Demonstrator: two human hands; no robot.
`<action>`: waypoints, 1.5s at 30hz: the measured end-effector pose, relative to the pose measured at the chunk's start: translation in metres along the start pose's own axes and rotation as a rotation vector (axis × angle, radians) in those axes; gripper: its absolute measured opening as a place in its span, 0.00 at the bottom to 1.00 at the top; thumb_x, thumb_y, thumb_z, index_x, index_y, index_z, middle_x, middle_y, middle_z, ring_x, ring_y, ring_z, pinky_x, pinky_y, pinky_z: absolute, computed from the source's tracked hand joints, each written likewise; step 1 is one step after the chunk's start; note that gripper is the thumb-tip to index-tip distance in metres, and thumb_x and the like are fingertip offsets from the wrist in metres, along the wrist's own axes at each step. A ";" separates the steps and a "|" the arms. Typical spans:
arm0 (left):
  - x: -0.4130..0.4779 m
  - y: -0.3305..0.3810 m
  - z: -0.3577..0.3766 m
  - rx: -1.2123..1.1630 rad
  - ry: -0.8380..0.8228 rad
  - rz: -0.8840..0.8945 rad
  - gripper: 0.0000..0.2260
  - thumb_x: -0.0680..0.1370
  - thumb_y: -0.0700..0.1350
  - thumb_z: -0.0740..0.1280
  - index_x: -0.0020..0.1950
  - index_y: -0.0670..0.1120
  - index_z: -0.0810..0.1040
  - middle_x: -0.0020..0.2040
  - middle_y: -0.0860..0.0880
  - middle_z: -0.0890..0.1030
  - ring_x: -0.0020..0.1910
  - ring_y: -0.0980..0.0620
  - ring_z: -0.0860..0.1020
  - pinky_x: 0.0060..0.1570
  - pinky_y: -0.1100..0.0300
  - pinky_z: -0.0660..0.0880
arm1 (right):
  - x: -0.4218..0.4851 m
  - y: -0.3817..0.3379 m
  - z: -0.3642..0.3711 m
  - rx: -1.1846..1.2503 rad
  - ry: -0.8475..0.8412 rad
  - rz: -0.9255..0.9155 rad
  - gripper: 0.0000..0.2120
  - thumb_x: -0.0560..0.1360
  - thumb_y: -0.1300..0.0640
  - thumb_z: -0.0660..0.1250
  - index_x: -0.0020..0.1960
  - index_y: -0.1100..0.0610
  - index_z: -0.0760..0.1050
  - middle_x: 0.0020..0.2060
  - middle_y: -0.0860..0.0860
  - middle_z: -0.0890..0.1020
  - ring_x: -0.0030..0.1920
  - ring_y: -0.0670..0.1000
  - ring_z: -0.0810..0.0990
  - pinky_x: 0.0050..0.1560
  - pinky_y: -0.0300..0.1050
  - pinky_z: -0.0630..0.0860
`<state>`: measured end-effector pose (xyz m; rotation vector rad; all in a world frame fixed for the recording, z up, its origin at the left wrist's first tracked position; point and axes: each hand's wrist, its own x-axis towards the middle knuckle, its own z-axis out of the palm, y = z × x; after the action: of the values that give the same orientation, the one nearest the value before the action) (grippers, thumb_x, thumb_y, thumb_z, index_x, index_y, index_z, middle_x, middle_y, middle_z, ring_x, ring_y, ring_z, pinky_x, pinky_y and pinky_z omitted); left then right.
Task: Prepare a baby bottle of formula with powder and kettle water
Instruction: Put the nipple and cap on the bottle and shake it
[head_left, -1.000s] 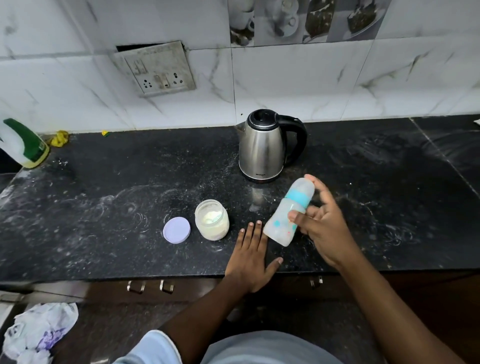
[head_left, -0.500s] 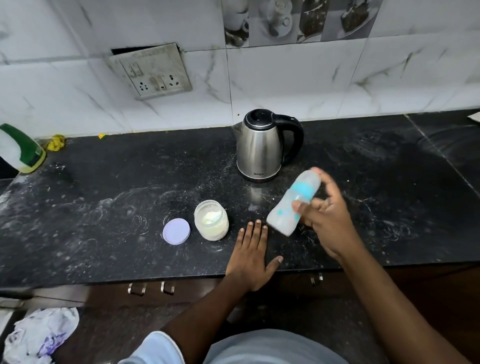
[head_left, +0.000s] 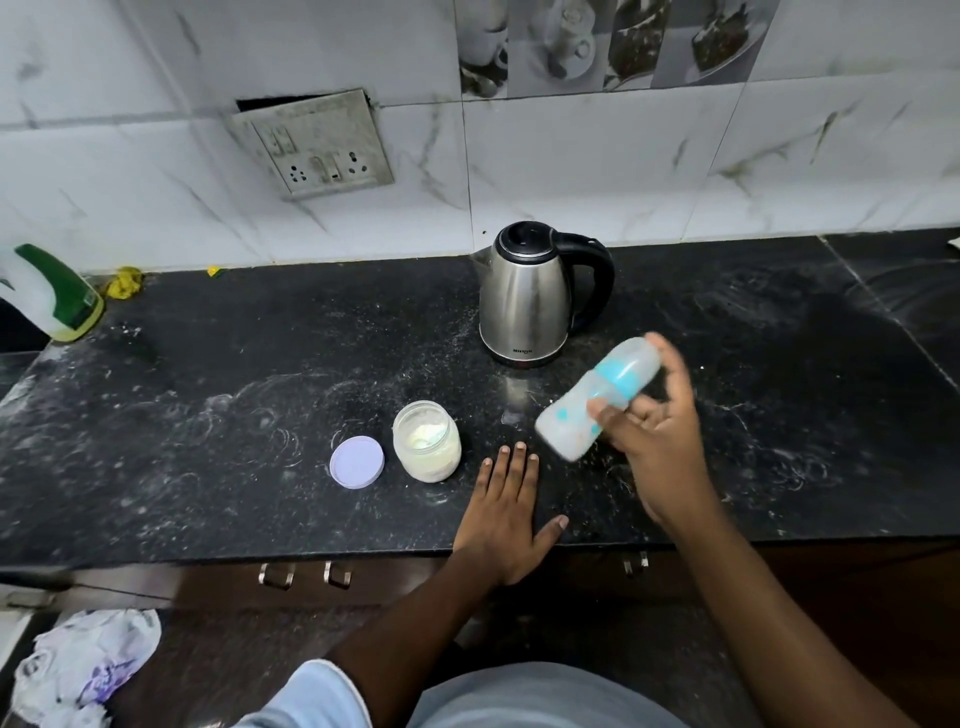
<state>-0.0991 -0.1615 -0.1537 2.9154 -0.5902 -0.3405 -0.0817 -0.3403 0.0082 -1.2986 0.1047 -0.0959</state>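
Over the last second the right hand (head_left: 657, 436), fingers clamped on the capped baby bottle (head_left: 597, 405), swung it higher and more tilted, probably shaking to mix, while the left hand (head_left: 506, 512) stayed flat, fingers together

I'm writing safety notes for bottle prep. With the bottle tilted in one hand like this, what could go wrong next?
1. The right hand holds the capped bottle tilted above the counter; a loose grip could drop it.
2. The powder jar stands open, its lid beside it, close to the flat left hand; a nudge might tip it.
3. The kettle stands close behind; a swing of the bottle could strike it.
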 end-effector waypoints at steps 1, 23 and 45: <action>0.000 0.000 0.000 0.002 -0.004 -0.001 0.42 0.84 0.70 0.43 0.88 0.42 0.41 0.89 0.41 0.40 0.87 0.43 0.35 0.85 0.44 0.34 | 0.001 0.000 -0.001 0.020 0.033 -0.006 0.40 0.74 0.72 0.72 0.78 0.47 0.63 0.59 0.61 0.85 0.56 0.58 0.85 0.53 0.53 0.84; 0.001 0.000 0.003 -0.011 0.002 -0.003 0.42 0.84 0.70 0.43 0.88 0.43 0.41 0.88 0.42 0.39 0.87 0.44 0.34 0.85 0.44 0.34 | -0.009 0.006 0.000 0.059 0.015 0.118 0.39 0.75 0.71 0.71 0.78 0.45 0.63 0.53 0.55 0.87 0.56 0.57 0.86 0.53 0.56 0.84; 0.000 0.000 0.001 -0.018 0.009 -0.003 0.42 0.84 0.70 0.43 0.88 0.43 0.40 0.89 0.42 0.39 0.86 0.46 0.33 0.85 0.44 0.35 | -0.010 0.002 -0.003 0.056 -0.048 0.159 0.38 0.74 0.70 0.72 0.77 0.44 0.64 0.54 0.59 0.86 0.57 0.59 0.85 0.53 0.58 0.84</action>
<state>-0.0997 -0.1617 -0.1542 2.8998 -0.5783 -0.3317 -0.0917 -0.3415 0.0056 -1.2313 0.1627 0.0678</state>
